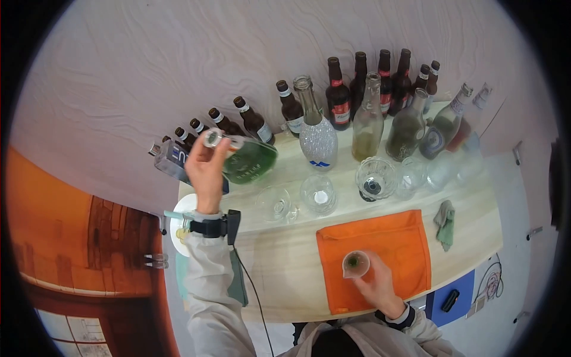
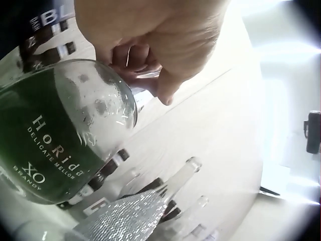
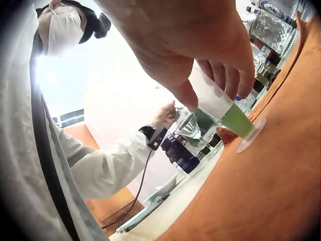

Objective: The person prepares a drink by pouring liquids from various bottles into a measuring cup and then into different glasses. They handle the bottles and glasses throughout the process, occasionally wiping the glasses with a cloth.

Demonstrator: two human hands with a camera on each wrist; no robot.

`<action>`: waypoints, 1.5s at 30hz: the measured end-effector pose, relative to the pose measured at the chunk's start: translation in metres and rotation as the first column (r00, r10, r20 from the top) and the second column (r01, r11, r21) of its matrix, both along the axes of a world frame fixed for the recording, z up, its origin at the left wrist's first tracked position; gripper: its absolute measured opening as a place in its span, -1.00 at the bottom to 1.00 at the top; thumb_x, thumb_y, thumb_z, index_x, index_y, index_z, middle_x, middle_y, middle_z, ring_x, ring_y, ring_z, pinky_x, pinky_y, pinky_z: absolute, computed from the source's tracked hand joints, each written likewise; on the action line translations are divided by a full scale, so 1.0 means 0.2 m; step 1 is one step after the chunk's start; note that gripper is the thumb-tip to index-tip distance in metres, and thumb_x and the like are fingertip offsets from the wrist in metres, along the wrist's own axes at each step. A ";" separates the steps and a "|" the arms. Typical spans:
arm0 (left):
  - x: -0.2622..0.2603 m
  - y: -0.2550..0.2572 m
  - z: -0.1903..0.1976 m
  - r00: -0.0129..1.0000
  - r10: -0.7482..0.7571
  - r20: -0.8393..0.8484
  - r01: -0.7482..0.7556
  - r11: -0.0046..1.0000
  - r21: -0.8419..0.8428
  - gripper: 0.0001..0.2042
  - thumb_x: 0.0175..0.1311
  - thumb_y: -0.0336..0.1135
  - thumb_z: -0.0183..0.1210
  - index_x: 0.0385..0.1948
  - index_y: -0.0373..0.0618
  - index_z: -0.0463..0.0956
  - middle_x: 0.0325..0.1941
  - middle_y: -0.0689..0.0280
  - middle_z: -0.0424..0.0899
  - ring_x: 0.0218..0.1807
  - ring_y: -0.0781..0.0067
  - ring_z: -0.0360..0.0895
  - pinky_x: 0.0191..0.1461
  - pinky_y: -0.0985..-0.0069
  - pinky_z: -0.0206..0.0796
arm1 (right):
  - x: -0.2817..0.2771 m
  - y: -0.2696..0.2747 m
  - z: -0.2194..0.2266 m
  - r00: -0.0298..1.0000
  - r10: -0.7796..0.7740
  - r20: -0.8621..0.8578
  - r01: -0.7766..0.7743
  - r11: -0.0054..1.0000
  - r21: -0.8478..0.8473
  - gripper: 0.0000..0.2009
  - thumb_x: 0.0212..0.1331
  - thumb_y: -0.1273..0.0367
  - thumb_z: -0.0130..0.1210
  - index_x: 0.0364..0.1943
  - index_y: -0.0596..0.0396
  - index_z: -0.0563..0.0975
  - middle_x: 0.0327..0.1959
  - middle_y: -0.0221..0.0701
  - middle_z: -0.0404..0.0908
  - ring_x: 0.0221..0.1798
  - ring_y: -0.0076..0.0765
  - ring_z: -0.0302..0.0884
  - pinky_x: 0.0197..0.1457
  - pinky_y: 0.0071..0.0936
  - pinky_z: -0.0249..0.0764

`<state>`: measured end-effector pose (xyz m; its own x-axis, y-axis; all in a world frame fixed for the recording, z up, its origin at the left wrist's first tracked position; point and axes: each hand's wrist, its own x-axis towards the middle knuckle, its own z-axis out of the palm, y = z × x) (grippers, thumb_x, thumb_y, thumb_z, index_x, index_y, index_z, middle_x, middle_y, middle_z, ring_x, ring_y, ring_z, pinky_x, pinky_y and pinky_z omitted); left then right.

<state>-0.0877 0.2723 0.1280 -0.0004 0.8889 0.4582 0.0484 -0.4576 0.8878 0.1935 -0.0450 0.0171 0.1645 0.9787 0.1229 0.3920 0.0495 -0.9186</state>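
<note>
In the head view my left hand (image 1: 206,175) grips the neck of a glass brandy bottle (image 1: 253,162), tilted and holding green liquid. Its lettering reads "Horida XO Brandy" in the left wrist view, where my fingers curl round the neck (image 2: 146,83). My right hand (image 1: 379,290) holds a small footed measuring glass (image 1: 355,265) over the orange cloth (image 1: 375,232). From the right wrist, that glass shows green liquid (image 3: 236,120) low inside and its round base close over the cloth, with thumb and fingers on either side of its upper part.
Brown beer bottles (image 1: 339,98) line the back. A rhinestone-covered bottle (image 1: 319,143) and several clear bottles (image 1: 367,128) stand before them. Stemless and stemmed glasses (image 1: 321,193) sit mid-table. A blue-labelled bottle (image 1: 172,159) stands left; a crumpled grey-green cloth (image 1: 444,225) lies right.
</note>
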 end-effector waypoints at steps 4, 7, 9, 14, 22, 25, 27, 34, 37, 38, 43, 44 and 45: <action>-0.04 -0.21 0.41 0.980 0.187 -0.063 -0.173 0.969 0.176 -0.73 0.43 -0.44 0.31 0.10 -0.30 0.63 -0.01 0.30 0.74 -0.05 0.58 0.63 0.08 0.55 0.47 | 0.01 0.00 0.00 0.999 0.023 -0.029 -0.023 1.000 0.018 -0.52 0.10 0.50 0.40 0.15 0.18 0.54 0.11 -0.06 0.64 0.14 0.12 0.65 0.18 -0.24 0.60; -0.09 -0.39 0.61 0.978 0.204 -0.047 -0.180 0.935 0.307 -0.73 0.46 -0.43 0.27 0.12 -0.32 0.62 0.01 0.26 0.74 0.00 0.53 0.64 0.12 0.52 0.47 | 0.00 -0.01 0.01 0.998 0.002 -0.063 0.000 1.000 0.028 -0.50 0.09 0.48 0.42 0.16 0.18 0.54 0.07 -0.06 0.66 0.12 0.10 0.67 0.16 -0.24 0.60; -0.10 -0.53 0.71 0.985 0.168 0.035 -0.169 0.915 0.367 -0.70 0.48 -0.45 0.21 0.17 -0.35 0.57 0.03 0.18 0.73 0.04 0.43 0.65 0.19 0.45 0.48 | 0.02 -0.02 0.01 0.999 -0.028 -0.037 0.030 0.998 0.054 -0.49 0.08 0.48 0.43 0.16 0.18 0.54 0.05 -0.07 0.67 0.11 0.08 0.68 0.15 -0.25 0.61; -0.06 -0.94 0.65 0.998 0.068 0.006 -0.067 0.955 0.288 -0.63 0.38 -0.49 0.13 0.19 -0.42 0.51 0.03 0.11 0.71 0.10 0.29 0.65 0.30 0.27 0.46 | 0.11 -0.08 0.07 0.993 -0.112 0.026 0.108 0.987 0.120 -0.48 0.06 0.48 0.46 0.16 0.17 0.56 0.03 -0.09 0.70 0.09 0.03 0.71 0.16 -0.28 0.60; 0.30 -1.35 0.10 0.955 -0.276 0.106 0.289 0.947 -0.138 -0.66 0.23 -0.59 0.41 0.05 -0.35 0.61 -0.11 0.33 0.70 -0.08 0.58 0.61 0.04 0.60 0.45 | 0.26 -0.11 0.32 0.958 -0.203 0.203 0.125 0.931 0.342 -0.49 0.00 0.55 0.45 0.12 0.21 0.57 0.04 -0.12 0.69 0.10 0.01 0.68 0.16 -0.27 0.59; 0.43 -1.39 -0.04 0.946 -0.318 0.063 0.324 0.930 -0.172 -0.66 0.22 -0.52 0.45 0.02 -0.31 0.63 -0.18 0.39 0.73 -0.12 0.63 0.62 -0.02 0.63 0.45 | 0.29 -0.09 0.44 0.934 -0.221 0.281 0.080 0.895 0.438 -0.46 -0.04 0.58 0.45 0.14 0.21 0.57 0.05 -0.12 0.67 0.11 0.04 0.65 0.17 -0.25 0.57; 0.50 -1.38 -0.12 0.943 -0.333 0.018 0.332 0.931 -0.149 -0.65 0.20 -0.45 0.49 0.01 -0.28 0.65 -0.19 0.36 0.77 -0.15 0.63 0.65 -0.05 0.61 0.48 | 0.30 -0.08 0.49 0.920 -0.230 0.319 0.050 0.873 0.486 -0.43 -0.06 0.59 0.45 0.15 0.21 0.57 0.05 -0.12 0.66 0.11 0.05 0.64 0.17 -0.24 0.57; 0.59 -1.33 -0.22 0.936 -0.345 -0.069 0.340 0.937 -0.081 -0.61 0.17 -0.42 0.51 0.03 -0.27 0.66 -0.13 0.25 0.79 -0.14 0.54 0.70 -0.02 0.54 0.55 | 0.27 0.01 0.62 0.844 -0.205 0.495 -0.107 0.842 0.530 -0.38 -0.20 0.61 0.44 0.13 0.21 0.59 0.08 -0.15 0.64 0.12 0.10 0.60 0.18 -0.13 0.54; 0.58 -1.33 -0.21 0.944 -0.314 -0.105 0.310 0.949 -0.054 -0.59 0.16 -0.41 0.52 0.04 -0.27 0.66 -0.11 0.24 0.79 -0.15 0.53 0.71 -0.04 0.53 0.56 | 0.24 0.05 0.65 0.803 -0.187 0.566 -0.183 0.827 0.532 -0.40 -0.20 0.62 0.40 0.12 0.21 0.60 0.08 -0.18 0.63 0.11 0.09 0.58 0.18 -0.10 0.53; 0.59 -1.32 -0.22 0.946 -0.309 -0.100 0.304 0.951 -0.063 -0.59 0.16 -0.41 0.52 0.04 -0.27 0.66 -0.11 0.24 0.79 -0.15 0.53 0.71 -0.04 0.53 0.56 | 0.23 0.06 0.66 0.777 -0.184 0.602 -0.221 0.816 0.534 -0.41 -0.19 0.64 0.38 0.12 0.20 0.60 0.08 -0.19 0.63 0.11 0.09 0.57 0.18 -0.08 0.53; 0.62 -1.30 -0.27 0.950 -0.302 -0.077 0.297 0.952 -0.074 -0.54 0.13 -0.40 0.54 0.08 -0.26 0.64 -0.07 0.21 0.78 -0.15 0.47 0.72 -0.08 0.53 0.57 | 0.22 0.10 0.67 0.701 -0.183 0.689 -0.278 0.820 0.500 -0.40 -0.18 0.63 0.34 0.13 0.16 0.62 0.09 -0.21 0.61 0.13 0.05 0.56 0.24 0.02 0.49; 0.62 -1.29 -0.28 0.952 -0.299 -0.071 0.294 0.953 -0.077 -0.54 0.13 -0.40 0.54 0.08 -0.26 0.64 -0.07 0.21 0.78 -0.15 0.47 0.72 -0.08 0.53 0.57 | 0.22 0.10 0.66 0.685 -0.188 0.704 -0.282 0.823 0.494 -0.40 -0.18 0.62 0.33 0.14 0.15 0.62 0.09 -0.21 0.61 0.14 0.03 0.56 0.28 0.06 0.47; 0.62 -1.29 -0.28 0.948 -0.314 -0.049 0.310 0.948 -0.077 -0.53 0.14 -0.40 0.54 0.09 -0.26 0.63 -0.05 0.19 0.78 -0.14 0.46 0.73 -0.08 0.52 0.58 | 0.22 0.11 0.67 0.682 -0.184 0.708 -0.285 0.824 0.489 -0.40 -0.18 0.62 0.33 0.14 0.15 0.62 0.09 -0.21 0.61 0.14 0.03 0.56 0.28 0.06 0.47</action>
